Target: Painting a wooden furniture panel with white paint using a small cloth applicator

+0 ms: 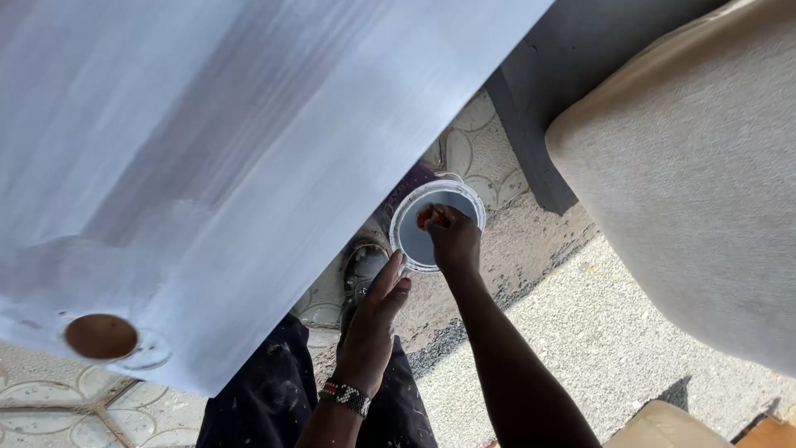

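The head camera looks down past a big flat board painted pale blue-white (207,166) that fills the top left of the picture. Streaks of grey show through the paint. Near its bottom left corner there is 1 round hole with brown inside it (101,336).

Below the board's edge stands a small round white plastic bucket with blue-grey paint inside (414,241). It sits on the patterned stone floor (473,149), just beside the person's shoe (362,270).

The right hand (453,238) reaches down into the bucket. Its fingers are closed around something small with an orange-red bit showing (426,217). What that thing is cannot be told, because it is too small and partly hidden by the hand.

The left hand (377,319) hangs loose and holds nothing. Its fingers are straight and point at the bucket's near rim, very close to it. A beaded band in black, white, red and green (347,396) goes around the left wrist.

The person's dark trousers with paint spots (274,398) show at the bottom. On the right is a big beige cushioned seat (696,166), with a dark grey block (539,99) beside it. Rough grey ground (597,332) lies under the right arm.
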